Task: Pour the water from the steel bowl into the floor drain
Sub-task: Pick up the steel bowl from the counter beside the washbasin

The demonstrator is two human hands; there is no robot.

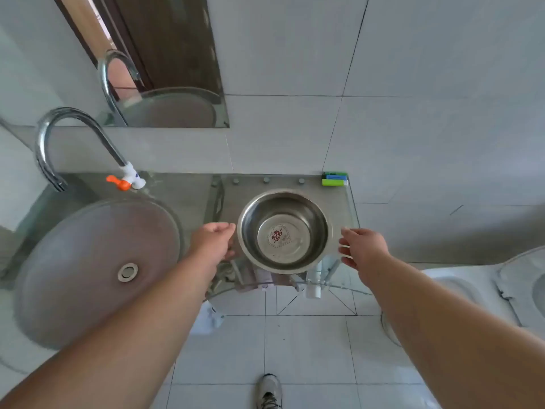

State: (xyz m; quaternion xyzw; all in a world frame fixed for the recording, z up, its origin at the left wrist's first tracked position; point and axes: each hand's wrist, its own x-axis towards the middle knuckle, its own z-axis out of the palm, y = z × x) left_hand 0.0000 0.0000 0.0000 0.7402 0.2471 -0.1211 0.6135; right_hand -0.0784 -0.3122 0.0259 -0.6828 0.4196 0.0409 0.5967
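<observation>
A round steel bowl [284, 231] with a red mark on its bottom sits upright on the glass counter [339, 202] beside the basin. Clear water in it is hard to make out. My left hand [213, 240] is at the bowl's left rim, fingers curled, touching or nearly touching it. My right hand [362, 249] is at the right rim with fingers spread, just off the edge. No floor drain shows on the tiled floor [306, 349] below.
A glass basin [97, 270] with a metal drain lies to the left under a chrome tap [59, 143] with an orange handle. Green and blue items [334, 179] rest at the counter's back right. A white toilet [483, 290] stands right. My shoe [269, 391] is on the floor.
</observation>
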